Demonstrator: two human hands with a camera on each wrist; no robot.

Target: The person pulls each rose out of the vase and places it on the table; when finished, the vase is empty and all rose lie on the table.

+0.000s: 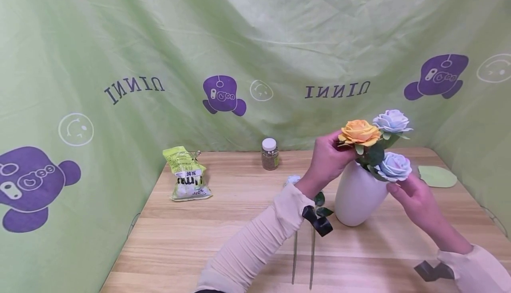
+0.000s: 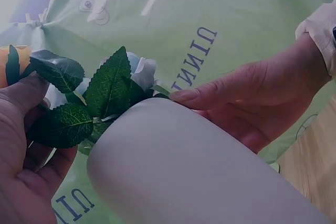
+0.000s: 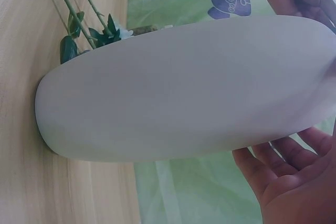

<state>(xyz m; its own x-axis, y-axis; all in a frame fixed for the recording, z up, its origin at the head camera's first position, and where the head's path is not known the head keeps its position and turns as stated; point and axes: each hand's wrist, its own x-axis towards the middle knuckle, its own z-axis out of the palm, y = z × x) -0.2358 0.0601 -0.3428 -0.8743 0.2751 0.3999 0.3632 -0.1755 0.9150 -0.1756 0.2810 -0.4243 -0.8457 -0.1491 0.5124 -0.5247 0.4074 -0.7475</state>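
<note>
A white vase (image 1: 357,197) stands at the right side of the table. Over its mouth are an orange artificial rose (image 1: 360,132) and two pale blue roses, an upper blue rose (image 1: 392,121) and a lower blue rose (image 1: 394,167). My left hand (image 1: 329,157) pinches the orange rose just under its bloom, beside green leaves (image 2: 108,85). With its thumb at the rim and fingers along the side, my right hand (image 1: 423,206) holds the vase near the top. The stems' lower ends are hidden inside the vase.
Left of the vase, long flower stems (image 1: 312,257) lie on the wooden table (image 1: 239,222), their blooms partly behind my left sleeve. A green and white bag (image 1: 189,175), a white-capped jar (image 1: 270,155) and a pale green mat (image 1: 438,176) are farther back, before a green cloth (image 1: 255,26).
</note>
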